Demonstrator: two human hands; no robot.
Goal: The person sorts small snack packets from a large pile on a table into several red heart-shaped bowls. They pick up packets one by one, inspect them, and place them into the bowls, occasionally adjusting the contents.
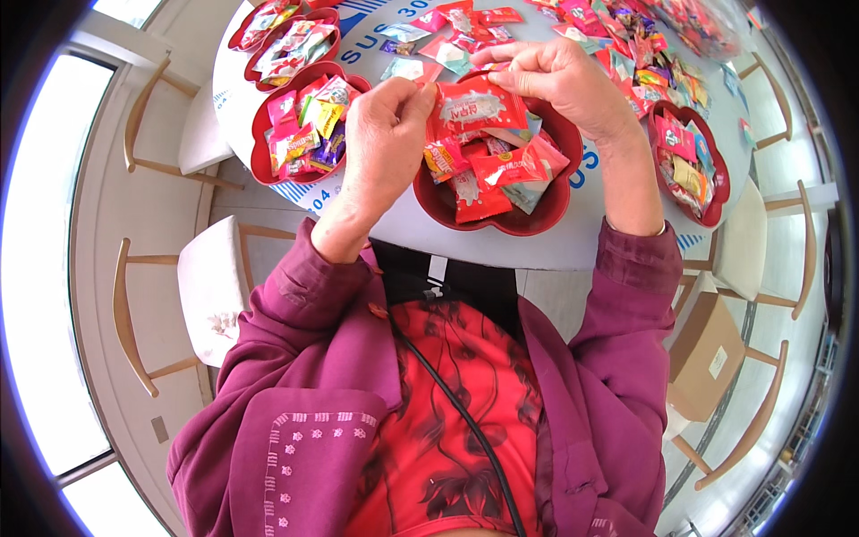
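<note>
A red wrapped candy packet (475,106) is held above a dark red scalloped bowl (513,223) at the table's near edge. My left hand (391,137) pinches its left edge between thumb and fingers. My right hand (570,84) is at its upper right corner, thumb on or just behind the wrapper and fingers partly spread; whether it grips the packet is hard to tell. Inside the bowl lie mixed wrapped candies, among them a red twist-ended one (510,166) and an orange one (444,160). The packet hides part of the bowl's far side.
Several more red bowls of candy stand on the round table, one close left (258,158) and one at right (719,194). Loose candies (463,23) lie beyond my hands, with a large pile and a clear plastic bag (704,30) far right. Chairs and a cardboard box (704,356) surround the table.
</note>
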